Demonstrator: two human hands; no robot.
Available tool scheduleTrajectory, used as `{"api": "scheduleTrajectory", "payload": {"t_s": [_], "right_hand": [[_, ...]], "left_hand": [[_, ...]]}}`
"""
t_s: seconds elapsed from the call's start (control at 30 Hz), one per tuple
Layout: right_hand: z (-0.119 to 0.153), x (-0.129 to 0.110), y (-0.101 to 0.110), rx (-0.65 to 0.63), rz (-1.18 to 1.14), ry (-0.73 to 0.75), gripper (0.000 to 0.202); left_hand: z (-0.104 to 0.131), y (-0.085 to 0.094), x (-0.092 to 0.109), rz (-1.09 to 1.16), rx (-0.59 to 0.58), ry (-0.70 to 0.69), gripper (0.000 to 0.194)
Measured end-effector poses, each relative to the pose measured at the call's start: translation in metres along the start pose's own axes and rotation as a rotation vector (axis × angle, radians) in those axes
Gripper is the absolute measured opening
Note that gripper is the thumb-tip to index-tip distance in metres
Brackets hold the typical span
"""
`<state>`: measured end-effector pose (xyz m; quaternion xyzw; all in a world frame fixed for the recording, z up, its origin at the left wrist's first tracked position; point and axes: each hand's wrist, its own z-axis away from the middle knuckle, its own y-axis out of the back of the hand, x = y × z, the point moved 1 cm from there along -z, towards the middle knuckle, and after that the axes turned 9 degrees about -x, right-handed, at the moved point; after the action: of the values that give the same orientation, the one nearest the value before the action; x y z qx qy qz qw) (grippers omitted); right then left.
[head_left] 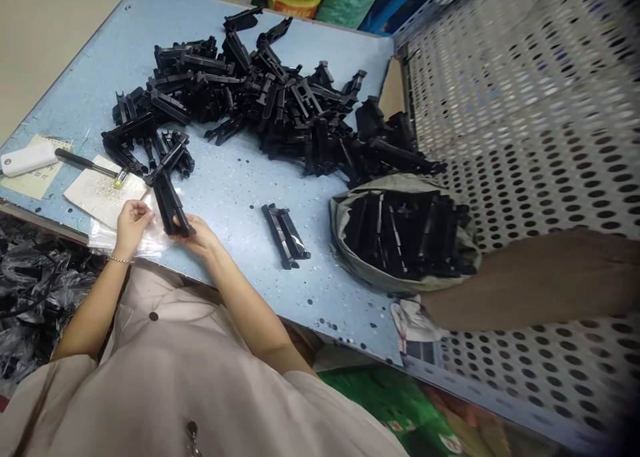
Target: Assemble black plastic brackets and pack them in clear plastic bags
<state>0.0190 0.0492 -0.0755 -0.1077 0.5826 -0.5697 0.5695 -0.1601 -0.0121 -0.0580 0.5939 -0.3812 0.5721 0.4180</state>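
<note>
My right hand (199, 236) grips the lower end of a long black plastic part (167, 200), which is tilted away from me near the table's front edge. Just left of it, my left hand (133, 222) is closed in a pinch above a clear plastic bag (157, 234); whatever its fingers hold is too small to make out. Beyond the hands lies a white sheet (100, 194) sprinkled with tiny bits. A black-handled tool (87, 162) with a yellowish-green tip rests across that sheet. One pair of similar black parts (286, 236) lies apart to the right.
A large heap of black plastic parts (270, 97) spreads over the blue table (235, 197). To the right, a greenish cloth sack (345, 254) holds more of them. A perforated metal panel (525, 110) borders the right side. At the left lies a white device (30, 158).
</note>
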Motion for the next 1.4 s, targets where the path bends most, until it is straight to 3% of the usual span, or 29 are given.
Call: {"api": "scheduleTrajectory", "payload": {"t_s": [0.1, 0.17, 0.33, 0.43, 0.57, 0.7, 0.87, 0.97, 1.03, 1.1, 1.27, 1.4], "right_hand": [[0.005, -0.006, 0.006, 0.037, -0.011, 0.018, 0.031], [0.009, -0.006, 0.005, 0.026, -0.016, 0.024, 0.028], [-0.002, 0.004, -0.007, -0.041, -0.046, -0.041, 0.026], [-0.010, 0.003, -0.007, -0.005, -0.080, -0.028, 0.022], [-0.007, -0.001, -0.006, -0.021, -0.089, 0.019, 0.019], [-0.010, 0.003, -0.014, -0.080, -0.066, -0.009, 0.025], [-0.016, 0.000, -0.009, 0.031, -0.061, 0.003, 0.025], [-0.007, -0.003, -0.002, 0.035, -0.046, 0.017, 0.023], [0.001, -0.003, 0.000, 0.013, -0.040, 0.013, 0.024], [0.008, -0.002, 0.001, 0.016, -0.044, 0.030, 0.028], [0.032, -0.006, 0.007, 0.137, 0.034, 0.146, 0.037], [0.067, -0.003, 0.008, 0.032, 0.064, 0.033, 0.044]], "left_hand": [[0.006, 0.012, 0.011, -0.266, -0.014, -0.125, 0.014], [0.008, 0.013, 0.016, -0.365, -0.074, -0.129, 0.009], [0.003, -0.001, 0.010, -0.074, -0.067, -0.033, 0.020], [0.000, 0.003, 0.004, 0.022, 0.007, -0.017, 0.028], [0.000, 0.014, 0.003, 0.059, 0.099, -0.006, 0.033], [0.000, 0.005, 0.001, 0.089, 0.063, 0.026, 0.033], [0.003, 0.008, 0.000, 0.039, 0.115, -0.011, 0.028], [0.009, 0.021, 0.011, -0.278, 0.017, -0.118, 0.008], [0.013, 0.025, 0.021, -0.537, -0.110, -0.198, 0.022], [0.015, 0.026, 0.031, -0.683, -0.165, -0.253, 0.036], [0.014, 0.012, 0.035, -0.601, -0.120, -0.240, 0.038], [0.010, 0.000, 0.022, -0.556, -0.159, -0.217, 0.034]]}}
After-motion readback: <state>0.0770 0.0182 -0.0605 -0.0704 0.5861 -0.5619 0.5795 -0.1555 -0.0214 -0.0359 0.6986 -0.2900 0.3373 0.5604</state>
